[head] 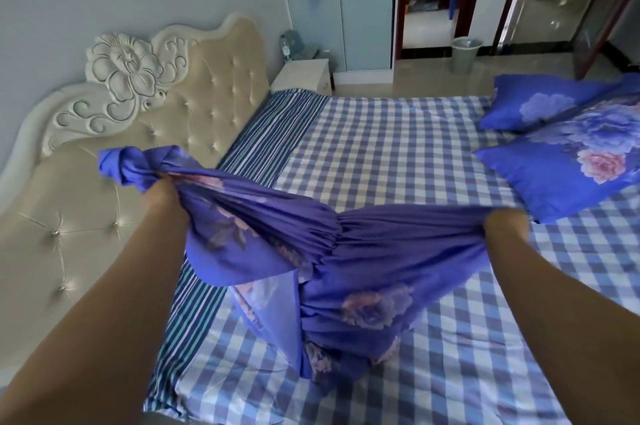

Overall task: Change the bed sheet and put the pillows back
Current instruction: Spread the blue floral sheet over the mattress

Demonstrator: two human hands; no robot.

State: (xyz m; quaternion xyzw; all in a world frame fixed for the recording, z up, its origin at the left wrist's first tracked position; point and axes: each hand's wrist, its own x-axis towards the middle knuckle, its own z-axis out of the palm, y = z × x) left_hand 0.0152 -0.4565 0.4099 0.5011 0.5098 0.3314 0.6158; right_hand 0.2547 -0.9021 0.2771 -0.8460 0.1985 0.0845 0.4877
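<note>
Blue floral bed sheet [346, 251]: hanging bunched above the checked mattress cover [398, 154], its lower folds touching it. Left hand [161, 194]: gripping one gathered end, nearer the tufted headboard [194, 113]. Right hand [504, 225]: clutching the other end. Two blue floral pillows [561, 147]: lying on the checked cover at the side farthest from the headboard.

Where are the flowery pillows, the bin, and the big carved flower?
flowery pillows [554, 178]: head view, middle of the nearer pillow's blue cover.
bin [465, 54]: head view, its grey side wall.
carved flower [126, 66]: head view, centre of the headboard carving.
</note>
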